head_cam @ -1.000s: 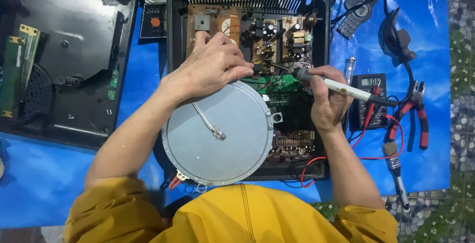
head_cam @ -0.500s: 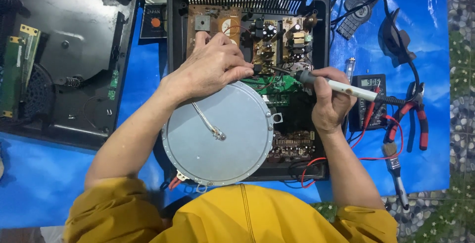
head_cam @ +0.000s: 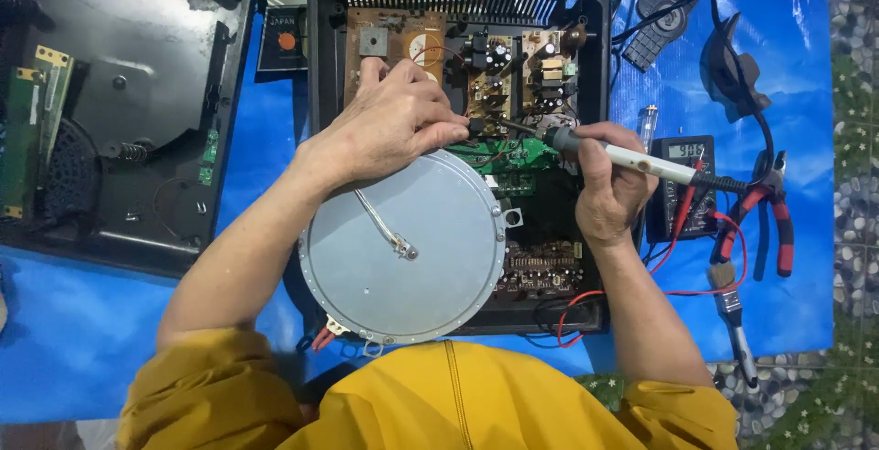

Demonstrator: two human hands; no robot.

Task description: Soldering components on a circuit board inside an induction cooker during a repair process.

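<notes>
An opened black appliance case lies on a blue sheet, with brown circuit boards in its far half and a round grey metal disc tilted over its near half. My left hand rests on the boards, fingertips pinching a small part near the green board. My right hand grips a white-handled soldering iron, its tip pointing left toward my left fingertips.
A black cover panel with green boards lies at left. A multimeter with red leads, red-handled pliers, a small brush and black cables sit at right. Pebbled floor borders the blue sheet.
The soldering iron tip has moved slightly left, closer to my left fingertips. My left hand has stayed in place on the boards.
</notes>
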